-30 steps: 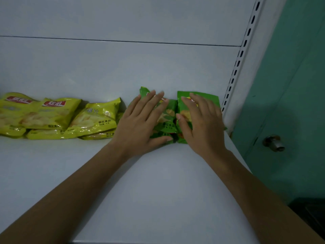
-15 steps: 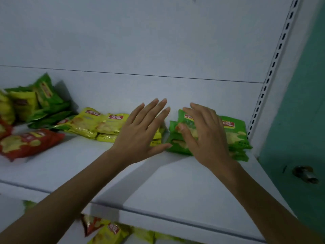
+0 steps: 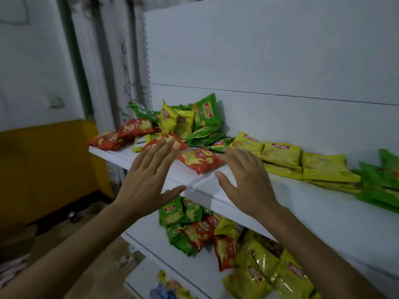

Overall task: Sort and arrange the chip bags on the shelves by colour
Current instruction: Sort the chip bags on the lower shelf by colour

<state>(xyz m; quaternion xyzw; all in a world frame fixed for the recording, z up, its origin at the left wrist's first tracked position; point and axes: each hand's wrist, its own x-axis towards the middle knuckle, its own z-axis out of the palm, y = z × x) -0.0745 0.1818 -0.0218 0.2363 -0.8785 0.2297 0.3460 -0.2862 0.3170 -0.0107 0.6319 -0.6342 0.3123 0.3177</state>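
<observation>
Upper shelf (image 3: 302,212), head view.

Layout: yellow chip bags (image 3: 302,165) lie flat and overlapping in a row along the back panel (image 3: 280,61). To their right, at the frame edge, is a flat stack of green chip bags (image 3: 380,182). Judgement: these two are finished colour groups, laid flat and butted together so that each colour reads as one block.

At the shelf's left end is a mixed heap (image 3: 172,126) of red, yellow and green bags, some propped against the panel and some tumbled over one another. Judgement: this is the unsorted part. The lower shelf (image 3: 151,240) holds a second jumble of the three colours, partly hidden by the upper shelf and the right forearm.

Hands: both are empty, palms down, fingers straight and slightly spread.
- Left hand (image 3: 149,180) hangs in front of the shelf's near edge. Its fingertips point at the red bags on the near side of the heap.
- Right hand (image 3: 246,182) is over the near edge. Its fingertips are just beside the left end of the yellow row.

A single red chip bag (image 3: 199,159) lies flat near the front edge, apart from the heap. It sits between the two hands and just beyond their fingertips. Contact cannot be told; neither hand is closed around it.

Judgement: the flat, spread hands suit sliding or gathering bags more than pinching one. The red bags look like the next colour to group.
</observation>
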